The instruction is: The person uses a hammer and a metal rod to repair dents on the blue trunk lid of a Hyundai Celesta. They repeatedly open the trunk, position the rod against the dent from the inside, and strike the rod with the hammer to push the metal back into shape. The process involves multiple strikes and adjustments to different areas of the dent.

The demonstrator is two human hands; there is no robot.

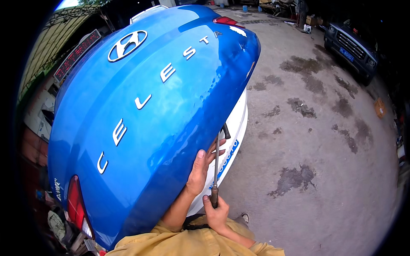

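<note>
From where I stand, the person's right hand [218, 213] is clamped on the dark handle of a long, thin-shafted metal hand tool [217, 168], which points up and away from it. The left hand [197, 173], just above and to the left, has its thumb and fingers spread apart along the lower edge of the glossy blue metal boot lid [128, 111]. Those fingers reach behind the shaft; whether they brace it, I cannot tell. Near their tips sits a curved black piece [226, 131], and the tool's far end is hard to make out there. Best, I think, to line the right wrist up with the shaft, seat the tip before leaning on it, and press gently: a slip could nick paint or fingers.
</note>
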